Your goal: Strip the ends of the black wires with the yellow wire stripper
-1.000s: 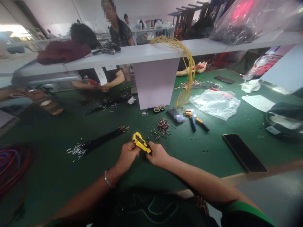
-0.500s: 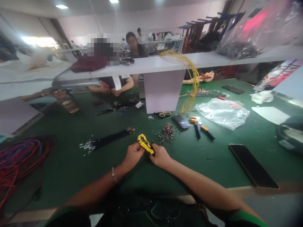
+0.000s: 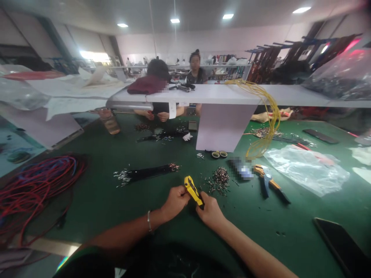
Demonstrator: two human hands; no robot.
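My right hand (image 3: 212, 210) is closed around the dark handle end of a yellow wire stripper (image 3: 191, 189), which points up and to the left over the table. Beside the tool's head my left hand (image 3: 176, 201) makes a pinch; whatever lies between its fingertips is too small or hidden to make out. Just beyond and to the left lies a bundle of black wires (image 3: 150, 172), silvery at the left ends and coppery at the right. A heap of tiny dark and copper-coloured bits (image 3: 220, 178) is right of the stripper.
Blue-and-orange pliers (image 3: 268, 181), a clear plastic bag (image 3: 310, 168) and a phone (image 3: 340, 243) lie on the right. Coiled red and blue cables (image 3: 37, 193) spread at left. A white shelf (image 3: 179, 97) crosses the table, yellow wires (image 3: 274, 123) hanging from it. Co-workers sit beyond.
The head view has swung left and up, so things appear farther right. Both hands keep the same pose around the yellow wire stripper.
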